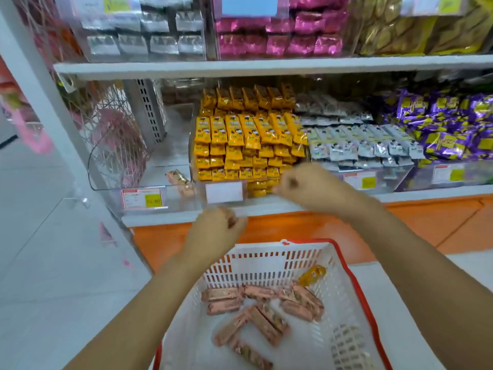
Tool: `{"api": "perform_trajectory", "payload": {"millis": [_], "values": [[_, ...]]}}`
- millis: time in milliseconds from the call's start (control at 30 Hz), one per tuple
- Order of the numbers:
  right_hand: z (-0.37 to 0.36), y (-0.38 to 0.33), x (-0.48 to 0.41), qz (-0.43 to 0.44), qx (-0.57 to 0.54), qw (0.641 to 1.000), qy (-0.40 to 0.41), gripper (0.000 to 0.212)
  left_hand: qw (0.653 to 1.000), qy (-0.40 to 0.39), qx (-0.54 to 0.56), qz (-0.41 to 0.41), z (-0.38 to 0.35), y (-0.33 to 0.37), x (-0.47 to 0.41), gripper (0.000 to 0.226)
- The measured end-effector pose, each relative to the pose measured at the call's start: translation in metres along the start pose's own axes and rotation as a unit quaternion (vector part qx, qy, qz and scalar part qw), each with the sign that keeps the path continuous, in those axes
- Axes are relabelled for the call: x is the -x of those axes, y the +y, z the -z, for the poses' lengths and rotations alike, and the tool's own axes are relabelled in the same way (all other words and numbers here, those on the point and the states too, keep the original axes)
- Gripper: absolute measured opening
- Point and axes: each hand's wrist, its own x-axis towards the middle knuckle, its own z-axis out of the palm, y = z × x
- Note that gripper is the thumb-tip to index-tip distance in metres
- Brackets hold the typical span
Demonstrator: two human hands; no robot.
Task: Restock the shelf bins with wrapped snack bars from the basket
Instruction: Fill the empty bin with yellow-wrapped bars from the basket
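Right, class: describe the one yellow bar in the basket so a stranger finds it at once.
Start at the white, red-rimmed basket nearest the camera. Look to its far right corner. The yellow bar lies there; the other bars inside are all pink.

Floor (40, 249): pale grey, glossy, left of the shelving.
Shelving: white upright post (34, 102), white upper shelf board (266, 66), grey perforated back rail (149, 108).
Base: orange panel (400, 222) under the lowest shelf.
Light: bright, even.
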Motion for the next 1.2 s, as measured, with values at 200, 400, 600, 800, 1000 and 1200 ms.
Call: {"api": "perform_trajectory", "payload": {"millis": [200, 400, 600, 800, 1000, 1200], "values": [[-0.129, 0.061, 0.031, -0.086, 0.080, 0.951, -0.285, 0.038, 0.948, -0.271, -0.123, 0.110, -0.076, -0.085, 0.050, 0.027], [-0.216, 0.122, 0.040, -0.135, 0.210, 0.940, -0.231, 0.033, 0.901, -0.350, -0.213, 0.145, -0.127, -0.131, 0.087, 0.027], [-0.232, 0.153, 0.033, -0.127, 0.334, 0.909, -0.215, 0.047, 0.912, -0.367, -0.145, 0.112, -0.186, -0.113, 0.081, 0.016], [-0.236, 0.174, 0.025, -0.107, 0.376, 0.891, -0.232, 0.051, 0.871, -0.482, -0.043, 0.086, -0.265, -0.075, 0.103, 0.021], [-0.248, 0.184, 0.020, -0.100, 0.379, 0.886, -0.248, 0.057, 0.834, -0.537, -0.001, 0.125, -0.314, -0.057, 0.116, 0.028], [-0.244, 0.184, 0.026, -0.094, 0.365, 0.894, -0.240, 0.047, 0.801, -0.582, -0.061, 0.123, -0.332, -0.049, 0.110, 0.024]]}}
